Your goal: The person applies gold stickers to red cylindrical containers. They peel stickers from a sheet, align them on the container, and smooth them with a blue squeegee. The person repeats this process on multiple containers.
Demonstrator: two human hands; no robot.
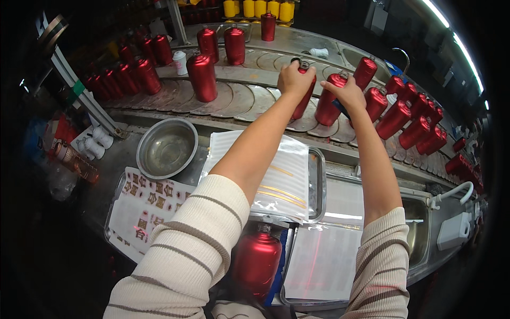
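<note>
Left hand [295, 78] clamped over one red bottle's [304, 101] top, right hand [348, 93] gripping its neighbour [328, 103].

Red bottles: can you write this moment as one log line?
left hand: gripping red bottle top | right hand: on next red bottle | both on conveyor

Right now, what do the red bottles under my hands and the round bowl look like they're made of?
Red bottles: probably metal with a satin, anodised-looking red coat, judging by soft highlight bands down their sides. Bowl: likely stainless steel, bare grey with a dull brushed sheen. Left hand and right hand each rest on a bottle top.
</note>
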